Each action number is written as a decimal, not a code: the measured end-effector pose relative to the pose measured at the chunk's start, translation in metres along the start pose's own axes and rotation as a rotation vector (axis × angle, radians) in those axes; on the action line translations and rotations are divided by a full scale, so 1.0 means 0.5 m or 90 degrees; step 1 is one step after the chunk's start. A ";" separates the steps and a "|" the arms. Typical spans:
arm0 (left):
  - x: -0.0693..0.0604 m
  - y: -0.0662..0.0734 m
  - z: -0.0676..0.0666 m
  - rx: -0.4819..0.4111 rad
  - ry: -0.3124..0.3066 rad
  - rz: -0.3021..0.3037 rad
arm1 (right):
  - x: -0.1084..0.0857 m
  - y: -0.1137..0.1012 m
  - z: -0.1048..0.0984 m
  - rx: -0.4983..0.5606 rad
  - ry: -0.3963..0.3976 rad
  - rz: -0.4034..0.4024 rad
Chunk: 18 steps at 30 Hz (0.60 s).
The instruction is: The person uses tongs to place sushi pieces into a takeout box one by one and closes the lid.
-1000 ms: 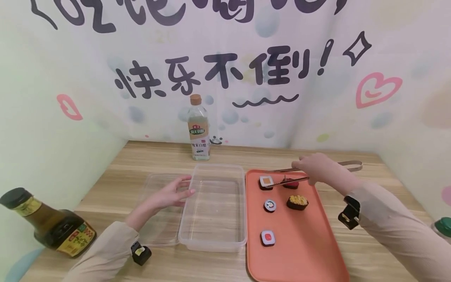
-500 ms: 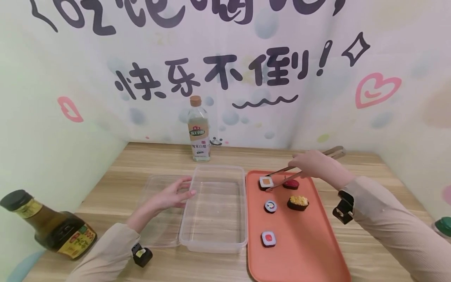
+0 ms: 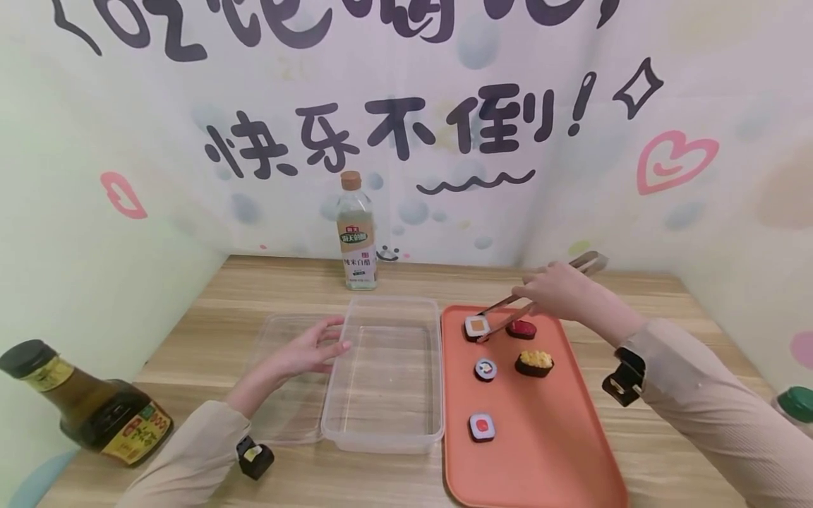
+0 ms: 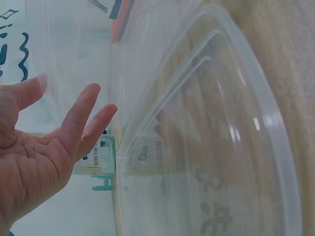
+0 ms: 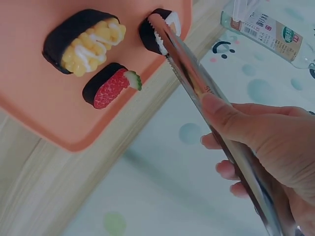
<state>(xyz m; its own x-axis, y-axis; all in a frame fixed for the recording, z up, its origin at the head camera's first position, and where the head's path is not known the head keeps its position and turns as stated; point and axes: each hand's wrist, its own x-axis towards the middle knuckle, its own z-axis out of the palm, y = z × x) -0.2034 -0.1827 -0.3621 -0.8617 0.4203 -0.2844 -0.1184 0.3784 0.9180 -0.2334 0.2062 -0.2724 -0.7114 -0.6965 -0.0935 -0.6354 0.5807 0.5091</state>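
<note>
My right hand [image 3: 562, 291] grips metal tongs [image 5: 197, 83], angled down toward the far end of an orange tray [image 3: 540, 451]. Their tips straddle a square sushi roll with an orange centre [image 3: 477, 327]; whether they pinch it is hard to tell. Close by lie a red-topped sushi [image 5: 112, 89] and a corn-topped sushi [image 5: 91, 46]. Nearer on the tray are a small round roll [image 3: 485, 369] and a square roll with a red centre [image 3: 482, 427]. My left hand [image 3: 311, 351], fingers spread, is at the left rim of a clear plastic box [image 3: 383, 446].
A clear lid [image 3: 286, 416] lies left of the box, partly under the left forearm. A white vinegar bottle [image 3: 358, 247] stands behind the box. A dark sauce bottle [image 3: 114, 416] is at the left, and a green-capped bottle [image 3: 797, 406] at the right edge.
The tongs have tilted more steeply, their handle end rising and shifting left. Their tips have come down around the orange-centred roll and drawn closer together. My left hand stays put.
</note>
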 end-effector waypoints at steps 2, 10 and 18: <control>-0.001 0.001 0.001 0.000 0.001 -0.001 | -0.002 -0.001 -0.001 -0.016 0.012 -0.005; -0.001 0.004 0.003 0.004 0.006 -0.009 | -0.013 0.002 -0.017 -0.054 0.056 0.016; -0.001 0.003 0.002 0.007 0.008 -0.012 | -0.023 0.015 -0.033 -0.086 0.116 0.020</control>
<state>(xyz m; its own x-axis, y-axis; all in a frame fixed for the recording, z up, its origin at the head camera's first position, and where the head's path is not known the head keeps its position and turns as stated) -0.2027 -0.1817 -0.3608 -0.8657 0.4025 -0.2978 -0.1289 0.3954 0.9094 -0.2252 0.2116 -0.2534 -0.6560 -0.7511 0.0745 -0.5588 0.5496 0.6210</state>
